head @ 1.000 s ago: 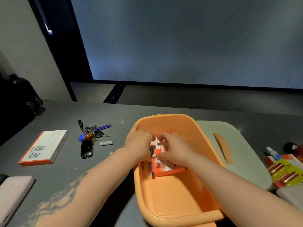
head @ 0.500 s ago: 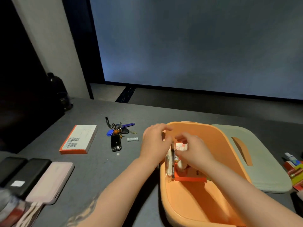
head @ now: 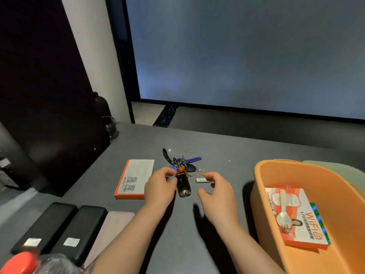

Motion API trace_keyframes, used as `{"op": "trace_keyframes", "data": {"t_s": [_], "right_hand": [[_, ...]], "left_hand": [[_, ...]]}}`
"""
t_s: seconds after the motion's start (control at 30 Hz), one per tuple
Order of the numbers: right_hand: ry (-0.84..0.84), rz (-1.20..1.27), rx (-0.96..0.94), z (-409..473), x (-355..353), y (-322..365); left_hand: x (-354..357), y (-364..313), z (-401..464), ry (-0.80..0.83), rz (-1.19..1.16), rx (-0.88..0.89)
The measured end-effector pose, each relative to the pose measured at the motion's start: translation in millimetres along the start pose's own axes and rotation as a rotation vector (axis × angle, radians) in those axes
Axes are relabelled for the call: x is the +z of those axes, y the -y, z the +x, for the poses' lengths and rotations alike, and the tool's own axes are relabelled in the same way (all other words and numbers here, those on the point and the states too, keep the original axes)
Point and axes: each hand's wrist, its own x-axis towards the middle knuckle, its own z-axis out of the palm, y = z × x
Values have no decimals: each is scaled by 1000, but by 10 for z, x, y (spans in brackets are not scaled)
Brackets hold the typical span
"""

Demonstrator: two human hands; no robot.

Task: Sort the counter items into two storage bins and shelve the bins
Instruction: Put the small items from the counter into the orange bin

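Keys on a ring with a dark glossy fob [head: 182, 176] lie on the grey counter [head: 227, 155], fob's long axis running toward the viewer. Left hand [head: 160, 189] sits just beside the fob's left edge, fingers loosely curled, holding nothing. Right hand [head: 217, 196] hovers slightly farther off, fingers apart, near a small white stick [head: 201, 180]. Orange plastic bin [head: 262, 175] stands to the right.
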Motion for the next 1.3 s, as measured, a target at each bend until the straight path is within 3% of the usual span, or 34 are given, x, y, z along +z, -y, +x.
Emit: {"op": "trace_keyframes", "data": {"t_s": [0.1,0.23,0.4,0.73,0.97,1.2,1.3], "right_hand": [[-110,-126,176,306,275,-71],[-79,-246,288,631,509,-235],[-23,-354,292,845,580,-415],[-71,-216,221,786,472,-394],[-86,-129,0,587,-340,74],[-185,-104,-83,269,-1671,-54],[-209,-133,-68,131,-2130,-270]], "left_hand": [[162,-31,345,33,86,-11],[377,-91,669,105,210,36],[458,-46,856,201,383,210],[350,-151,838,193,360,126],[38,-707,392,-39,197,288],[-250,-1863,-369,-135,-35,554],[-209,-2291,-653,-82,-89,618]]}}
